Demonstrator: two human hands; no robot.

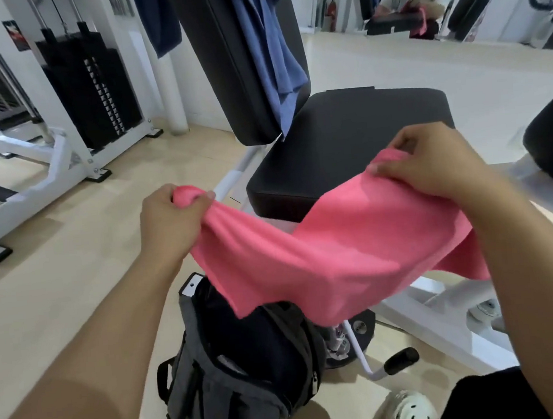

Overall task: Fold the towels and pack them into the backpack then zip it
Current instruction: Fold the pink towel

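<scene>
The light wooden floor (73, 277) carries a dark grey backpack (243, 379), which stands upright with its top open, directly below the pink towel (332, 254) that both hands hold stretched in the air. Beyond the grip, the black padded bench seat (356, 142) stands bare-topped, and a blue towel (271, 49) hangs over its upright backrest (222, 63). Left of the grip, the white frame of a weight-stack machine (30, 164) rests on the floor.
</scene>
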